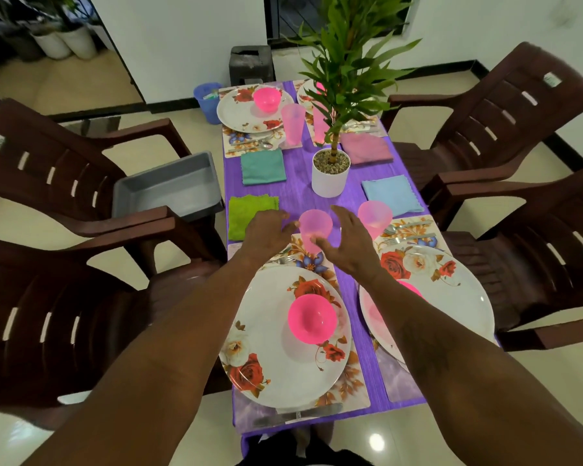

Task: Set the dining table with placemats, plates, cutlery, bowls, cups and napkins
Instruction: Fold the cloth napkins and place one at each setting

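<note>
The bright pink plastic bowl [312, 318] sits on the white flowery plate [276, 368] so it is ready for food. Past it, my left hand [269, 231] and right hand [348, 241] are both open, one on each side of the see-through pink plastic cup [315, 226], to keep it upright. The fuzzy green napkin [249, 215] lies just beside.

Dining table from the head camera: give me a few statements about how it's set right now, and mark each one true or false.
1. A pink bowl sits on the near left plate. True.
2. The green napkin lies at the right edge of the table. False: it lies at the left edge.
3. The plant stands in a white pot. True.
4. The grey tray is on the table. False: it rests on a chair to the left.
5. Both hands are fists. False: the left hand and right hand are open, either side of a pink cup.
</note>
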Demonstrator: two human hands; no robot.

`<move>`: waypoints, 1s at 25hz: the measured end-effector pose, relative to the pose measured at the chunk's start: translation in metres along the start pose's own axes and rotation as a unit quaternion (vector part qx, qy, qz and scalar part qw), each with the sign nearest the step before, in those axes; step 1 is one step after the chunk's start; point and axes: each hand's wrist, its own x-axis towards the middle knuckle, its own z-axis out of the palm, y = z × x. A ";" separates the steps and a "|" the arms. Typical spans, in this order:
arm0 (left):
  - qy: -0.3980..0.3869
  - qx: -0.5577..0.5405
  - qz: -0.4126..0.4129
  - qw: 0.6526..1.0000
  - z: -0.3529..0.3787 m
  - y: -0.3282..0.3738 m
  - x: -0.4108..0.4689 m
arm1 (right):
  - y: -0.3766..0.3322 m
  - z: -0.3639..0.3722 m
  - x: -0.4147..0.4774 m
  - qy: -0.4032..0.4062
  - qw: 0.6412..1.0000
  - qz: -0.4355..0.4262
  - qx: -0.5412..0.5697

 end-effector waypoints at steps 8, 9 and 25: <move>-0.019 0.053 0.033 0.998 -0.038 0.000 -0.053 | -0.045 -0.008 -0.031 -0.033 0.994 -0.107 -0.019; -0.017 0.060 0.029 0.998 -0.042 -0.002 -0.061 | -0.050 -0.007 -0.036 -0.038 0.992 -0.116 -0.020; -0.043 0.041 0.057 0.997 -0.099 -0.089 -0.156 | -0.148 0.054 -0.108 -0.042 0.996 -0.067 -0.042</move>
